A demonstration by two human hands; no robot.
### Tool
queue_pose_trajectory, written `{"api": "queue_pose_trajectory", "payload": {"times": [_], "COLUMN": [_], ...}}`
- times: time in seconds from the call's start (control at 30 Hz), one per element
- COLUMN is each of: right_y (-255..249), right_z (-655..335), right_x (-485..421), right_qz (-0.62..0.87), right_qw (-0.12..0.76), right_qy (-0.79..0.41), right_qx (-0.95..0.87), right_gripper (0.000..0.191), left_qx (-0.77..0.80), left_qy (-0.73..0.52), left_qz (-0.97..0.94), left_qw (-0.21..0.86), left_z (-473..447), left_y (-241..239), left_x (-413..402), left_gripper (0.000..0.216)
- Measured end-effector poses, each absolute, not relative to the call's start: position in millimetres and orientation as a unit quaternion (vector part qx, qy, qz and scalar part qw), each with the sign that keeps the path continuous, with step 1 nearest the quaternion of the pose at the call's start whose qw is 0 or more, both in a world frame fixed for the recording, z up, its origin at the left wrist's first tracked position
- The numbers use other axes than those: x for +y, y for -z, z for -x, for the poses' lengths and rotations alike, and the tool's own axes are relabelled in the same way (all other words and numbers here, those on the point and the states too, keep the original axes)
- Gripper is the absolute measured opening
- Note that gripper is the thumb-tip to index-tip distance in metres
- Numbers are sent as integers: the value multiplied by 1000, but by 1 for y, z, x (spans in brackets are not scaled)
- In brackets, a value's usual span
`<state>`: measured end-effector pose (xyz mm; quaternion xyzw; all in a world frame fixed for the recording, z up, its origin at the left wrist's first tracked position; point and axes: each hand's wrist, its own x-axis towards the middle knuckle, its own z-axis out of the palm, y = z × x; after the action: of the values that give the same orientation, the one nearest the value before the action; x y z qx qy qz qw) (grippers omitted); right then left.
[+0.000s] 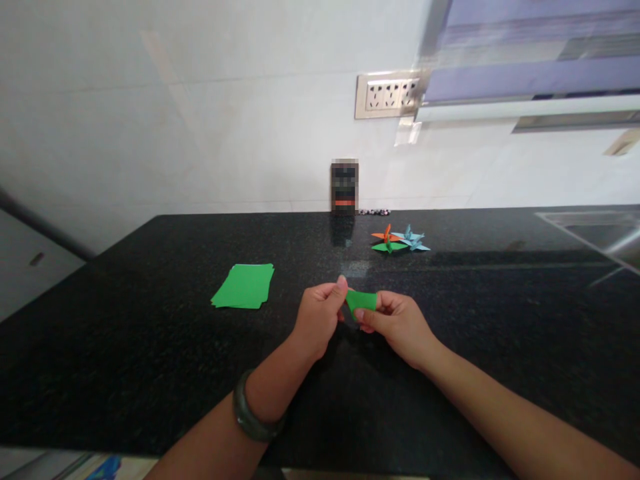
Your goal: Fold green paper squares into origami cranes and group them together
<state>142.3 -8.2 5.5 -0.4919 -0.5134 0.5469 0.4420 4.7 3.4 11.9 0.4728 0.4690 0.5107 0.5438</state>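
Note:
A small folded piece of green paper (361, 301) is held between both hands just above the black counter (150, 347). My left hand (320, 315) pinches its left end with thumb and fingers closed. My right hand (395, 323) grips its right end, fingers curled round it. A dark bangle sits on my left wrist. A stack of green paper sheets (244, 287) lies flat to the left of my hands.
Three finished folded paper figures, orange (386, 235), green (389, 247) and light blue (413, 239), rest at the back right of centre. A dark upright object (345, 187) leans on the wall. A sink (595, 230) is at far right. A wall socket strip (387, 95) is above.

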Motion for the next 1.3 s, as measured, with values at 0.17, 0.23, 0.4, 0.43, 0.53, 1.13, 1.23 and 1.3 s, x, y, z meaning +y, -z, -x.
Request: {"api": "queue_pose_trajectory", "payload": {"times": [0.17,0.23,0.4,0.43,0.53,1.13,1.23,1.3], "right_y": [-3,-1,1,0,-1,-8,-8,-7], "right_z": [-142,-143,-148,-150,-152,-170,-172,-173], "right_x": [-8,-7,-4,-4,-4,-4,-3,-2], "right_qz": [472,474,484,483,477,326,320,323], "right_qw": [460,471,533,538,543,419,394,377], "right_qy": [-569,-529,-332,-298,-236,-2,6,4], "right_qx": [-492,-523,-610,-623,-650,-848,-861,-868], "right_gripper": [30,29,19,17,7,17,17,17], "left_qx": [395,384,414,416,414,402,400,398], "left_qy": [-482,-493,-496,-490,-478,-462,-458,-458], "left_qz": [-440,-426,-396,-398,-408,-381,-387,-389], "left_qw": [647,654,653,654,659,693,693,693], "left_z": [-7,-8,-7,-7,-7,-4,-3,-3], "left_y": [-12,-13,-14,-14,-12,-11,-10,-9], "left_x": [2,1,1,1,1,3,3,3], "left_gripper": [31,26,24,25,28,25,24,25]}}
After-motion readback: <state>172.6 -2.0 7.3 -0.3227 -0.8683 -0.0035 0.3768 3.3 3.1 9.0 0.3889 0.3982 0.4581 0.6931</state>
